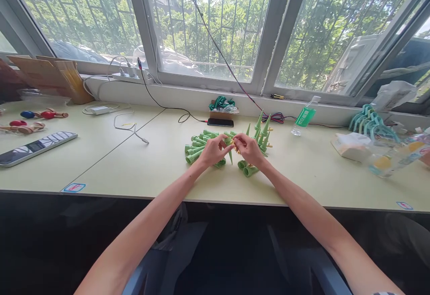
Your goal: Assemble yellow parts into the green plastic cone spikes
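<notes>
My left hand is closed in a pinch around a green plastic cone, whose tip points down towards the table. Right against it, my right hand has its fingertips together at a small yellow piece, partly hidden by the fingers. Green ribbed tubes lie in a pile beside and behind my left hand. Several green cones stand upright with yellow pegs sticking out, just beyond my right hand. Below that hand, a short green tube lies on its side.
Behind the green parts lie a black phone and a small box with green stuff. Rightward stand a water bottle, a tissue pack and blue-green hangers. A white cable, a tablet-like device and wooden toys lie leftward.
</notes>
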{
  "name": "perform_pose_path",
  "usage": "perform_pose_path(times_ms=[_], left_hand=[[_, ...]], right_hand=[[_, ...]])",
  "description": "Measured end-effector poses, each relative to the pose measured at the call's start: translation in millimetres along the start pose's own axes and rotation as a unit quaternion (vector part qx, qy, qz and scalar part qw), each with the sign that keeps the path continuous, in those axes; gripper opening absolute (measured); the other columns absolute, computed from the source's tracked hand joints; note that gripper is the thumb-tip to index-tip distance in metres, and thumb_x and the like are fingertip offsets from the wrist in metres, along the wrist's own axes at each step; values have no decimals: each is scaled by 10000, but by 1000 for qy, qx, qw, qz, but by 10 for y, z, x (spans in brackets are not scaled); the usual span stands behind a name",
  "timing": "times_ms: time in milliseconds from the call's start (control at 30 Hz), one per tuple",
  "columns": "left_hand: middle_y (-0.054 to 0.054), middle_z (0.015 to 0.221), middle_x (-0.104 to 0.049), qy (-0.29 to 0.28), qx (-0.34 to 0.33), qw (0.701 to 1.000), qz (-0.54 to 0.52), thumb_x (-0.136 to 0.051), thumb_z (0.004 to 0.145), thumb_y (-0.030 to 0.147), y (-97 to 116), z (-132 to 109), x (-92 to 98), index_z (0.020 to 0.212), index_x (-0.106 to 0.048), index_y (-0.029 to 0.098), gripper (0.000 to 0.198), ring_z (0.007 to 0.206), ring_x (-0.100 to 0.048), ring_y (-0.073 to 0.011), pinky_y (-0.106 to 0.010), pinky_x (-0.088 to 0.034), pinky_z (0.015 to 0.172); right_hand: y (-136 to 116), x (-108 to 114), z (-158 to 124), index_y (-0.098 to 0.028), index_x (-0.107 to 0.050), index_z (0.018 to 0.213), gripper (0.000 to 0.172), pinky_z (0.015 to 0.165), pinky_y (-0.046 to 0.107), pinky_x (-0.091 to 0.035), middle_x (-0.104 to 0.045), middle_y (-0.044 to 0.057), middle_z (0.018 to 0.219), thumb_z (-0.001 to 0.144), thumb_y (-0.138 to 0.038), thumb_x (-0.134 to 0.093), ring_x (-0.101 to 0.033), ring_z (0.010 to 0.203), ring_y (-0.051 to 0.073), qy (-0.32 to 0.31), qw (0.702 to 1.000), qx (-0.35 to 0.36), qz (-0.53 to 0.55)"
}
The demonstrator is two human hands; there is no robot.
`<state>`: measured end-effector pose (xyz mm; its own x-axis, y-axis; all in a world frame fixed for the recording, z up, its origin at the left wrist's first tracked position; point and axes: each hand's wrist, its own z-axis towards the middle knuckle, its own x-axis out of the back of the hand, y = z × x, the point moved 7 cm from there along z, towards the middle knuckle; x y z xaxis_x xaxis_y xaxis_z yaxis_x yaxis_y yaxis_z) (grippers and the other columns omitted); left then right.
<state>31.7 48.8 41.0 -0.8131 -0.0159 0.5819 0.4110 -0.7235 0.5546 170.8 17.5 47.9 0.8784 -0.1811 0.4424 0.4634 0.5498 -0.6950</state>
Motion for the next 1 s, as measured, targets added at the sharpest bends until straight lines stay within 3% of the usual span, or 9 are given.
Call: perform_pose_path(times_ms=[467,1000], left_hand=[[-2,680,-671,17,12,1000,-8,-711,764,496,-19,3,35,1030,-576,176,438,598,-600,-137,-254,-467,600],[-1,688,-666,13,-4,1000,-13,-704,784,443,-9,1,35,1036,-565,178,391,612,-601,-141,-262,-478,610]], right_hand=[[113,-39,23,-192,-569,922,297,464,247,-445,-572,-13,623,899,-483,-518,-518,487,109,-21,996,-34,86],[120,-58,33,-186,-580,956,311,507,259,-482,-612,7,705,872,-486,-585,-569,580,126,-50,990,-33,125]])
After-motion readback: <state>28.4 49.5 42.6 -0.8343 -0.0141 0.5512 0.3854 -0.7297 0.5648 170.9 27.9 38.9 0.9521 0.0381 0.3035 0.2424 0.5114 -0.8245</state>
